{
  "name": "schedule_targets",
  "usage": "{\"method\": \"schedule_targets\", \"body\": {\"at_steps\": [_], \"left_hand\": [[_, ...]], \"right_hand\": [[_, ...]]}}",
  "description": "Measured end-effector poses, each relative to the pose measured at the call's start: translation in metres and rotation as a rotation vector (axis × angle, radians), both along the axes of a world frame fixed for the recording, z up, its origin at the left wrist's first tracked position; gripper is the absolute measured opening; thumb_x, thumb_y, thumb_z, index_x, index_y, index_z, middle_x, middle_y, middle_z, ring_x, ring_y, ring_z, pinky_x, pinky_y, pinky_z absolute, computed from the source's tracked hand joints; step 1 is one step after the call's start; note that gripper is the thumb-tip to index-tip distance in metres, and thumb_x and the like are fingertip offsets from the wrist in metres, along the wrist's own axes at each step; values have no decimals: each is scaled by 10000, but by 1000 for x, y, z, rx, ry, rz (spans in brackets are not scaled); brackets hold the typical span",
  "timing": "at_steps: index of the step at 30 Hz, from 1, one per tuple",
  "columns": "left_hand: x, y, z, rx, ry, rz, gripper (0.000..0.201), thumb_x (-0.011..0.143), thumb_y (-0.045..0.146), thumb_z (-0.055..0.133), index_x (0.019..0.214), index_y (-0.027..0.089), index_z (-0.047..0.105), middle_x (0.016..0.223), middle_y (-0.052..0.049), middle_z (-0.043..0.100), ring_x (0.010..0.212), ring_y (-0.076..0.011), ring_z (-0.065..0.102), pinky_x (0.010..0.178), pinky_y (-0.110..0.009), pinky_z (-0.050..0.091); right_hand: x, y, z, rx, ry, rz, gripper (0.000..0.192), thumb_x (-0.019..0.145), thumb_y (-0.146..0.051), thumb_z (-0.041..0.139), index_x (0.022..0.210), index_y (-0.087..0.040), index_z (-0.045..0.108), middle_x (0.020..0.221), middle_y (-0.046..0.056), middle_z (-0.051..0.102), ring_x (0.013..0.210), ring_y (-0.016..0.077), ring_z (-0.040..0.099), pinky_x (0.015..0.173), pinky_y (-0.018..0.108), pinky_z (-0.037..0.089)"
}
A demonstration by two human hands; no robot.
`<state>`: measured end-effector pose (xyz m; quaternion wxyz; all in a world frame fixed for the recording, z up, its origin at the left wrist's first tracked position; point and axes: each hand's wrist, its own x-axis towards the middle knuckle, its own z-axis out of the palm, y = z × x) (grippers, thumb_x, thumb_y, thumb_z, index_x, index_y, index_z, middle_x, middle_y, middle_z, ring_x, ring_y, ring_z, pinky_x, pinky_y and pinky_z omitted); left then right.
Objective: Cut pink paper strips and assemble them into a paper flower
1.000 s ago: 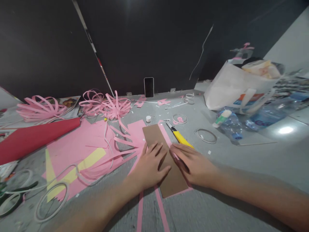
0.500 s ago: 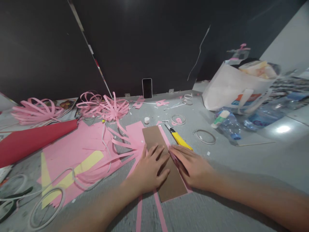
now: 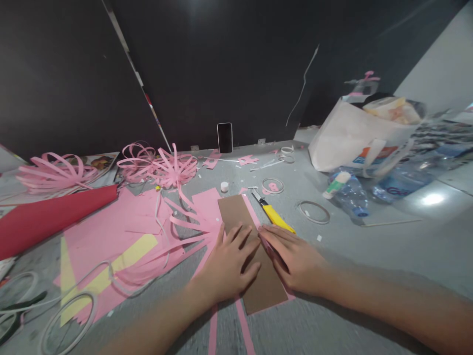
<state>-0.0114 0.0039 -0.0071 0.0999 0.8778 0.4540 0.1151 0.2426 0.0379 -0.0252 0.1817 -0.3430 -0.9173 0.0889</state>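
A brown cardboard rectangle (image 3: 264, 276) lies at an angle on top of pink paper (image 3: 205, 203), whose edge shows along the cardboard's right side. My left hand (image 3: 232, 256) rests flat on the cardboard with its fingers spread. Along the right edge, my right hand (image 3: 293, 254) presses on the pink paper border; its fingers are stretched out and lie close together. Just beyond the right fingers is a yellow utility knife (image 3: 276, 217), its blade end pointing away. Cut pink paper strips (image 3: 192, 228) fan out to the left, and two more run toward me beneath my left hand.
Left are pink strip bundles (image 3: 175, 167), red paper (image 3: 55, 214), pink and yellow sheets and scissors (image 3: 18, 310). Wire rings (image 3: 314, 212) and a white cap (image 3: 224, 187) lie around. A phone (image 3: 225, 138) leans on the dark wall; a white bag (image 3: 336, 138) and plastic bottles (image 3: 351, 195) stand right.
The view has shifted slightly, so things sit a little lower in the picture. Both hands keep their places on the cardboard and the paper edge.
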Motion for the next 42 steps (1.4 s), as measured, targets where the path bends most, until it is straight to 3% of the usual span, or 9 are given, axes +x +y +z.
{"method": "schedule_targets", "body": {"at_steps": [14,24,28,31,34,38,42], "left_hand": [[1,0,-1,17,-17,0,565,1089,511,488,1620,319,460,1681,-92,475,1586,-359,373,1319,-700,220],[2,1,4,11,-34,-7,575,1075,515,505,1602,290,468,1649,-117,503,1561,-365,397,1312,-718,216],[2,2,7,28,-44,-13,556,1056,481,542,1574,284,499,1612,-120,535,1537,-372,422,1309,-719,217],[2,2,7,39,-37,-21,508,1058,464,538,1526,267,550,1594,-129,546,1518,-382,440,1303,-727,210],[2,3,6,53,-44,-28,489,1058,464,536,1502,262,577,1588,-133,546,1520,-395,431,1294,-731,214],[2,3,6,64,-70,-35,460,1043,429,559,1462,248,619,1551,-149,569,1497,-401,445,1267,-733,257],[1,4,6,81,-73,-65,448,1052,421,546,1450,237,639,1525,-160,574,1479,-396,440,1243,-722,294]], "right_hand": [[-2,-2,7,11,-31,-7,600,982,-183,533,1579,-124,531,1548,197,630,1456,333,589,1190,569,532],[0,1,-1,41,-9,11,613,978,-166,540,1590,-149,502,1539,191,638,1454,331,589,1181,567,537],[-4,2,15,34,10,24,544,1013,-172,518,1556,-208,535,1526,152,651,1423,315,608,1172,566,534],[-7,4,36,121,6,-65,483,1056,-197,465,1529,-229,556,1478,148,670,1376,335,620,1127,572,540],[-3,11,50,193,-123,-261,454,1083,-262,433,1513,-188,560,1330,192,706,1207,378,676,1004,566,563],[10,21,39,142,-319,-452,513,1105,-388,427,1544,-134,504,1148,227,739,970,377,737,771,441,557],[17,24,22,35,-370,-434,579,1120,-405,425,1650,-177,373,1113,177,772,779,294,750,684,354,508]]}}
